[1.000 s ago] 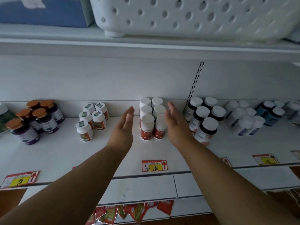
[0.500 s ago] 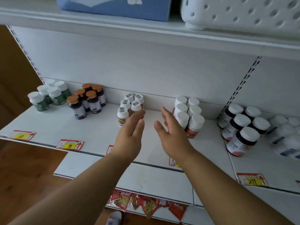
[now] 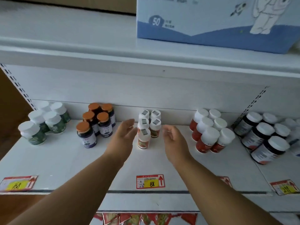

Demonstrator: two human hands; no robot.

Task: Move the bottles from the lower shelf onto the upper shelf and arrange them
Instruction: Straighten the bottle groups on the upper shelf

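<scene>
Several small white-capped bottles (image 3: pixel 143 138) with orange-green labels stand in a tight cluster on the white shelf (image 3: pixel 65 159). My left hand (image 3: pixel 124 136) hovers just left of the cluster, fingers straight, palm facing right. On the cluster's right side my right hand (image 3: pixel 172 140) is held with relaxed fingers, palm facing left. Neither hand touches a bottle. Left of them stand dark bottles with orange caps (image 3: pixel 95 124) and green-labelled white-capped bottles (image 3: pixel 43 122). To the right are red bottles with white caps (image 3: pixel 209 135).
Dark bottles with white caps (image 3: pixel 263 137) crowd the far right section. A blue and white box (image 3: pixel 211 23) sits on the shelf above. Price tags (image 3: pixel 150 181) line the shelf's front edge. Red packets (image 3: pixel 146 219) hang below.
The view has swung left. Both hands have left the red white-capped bottles and now flank the small cluster with orange-green labels.
</scene>
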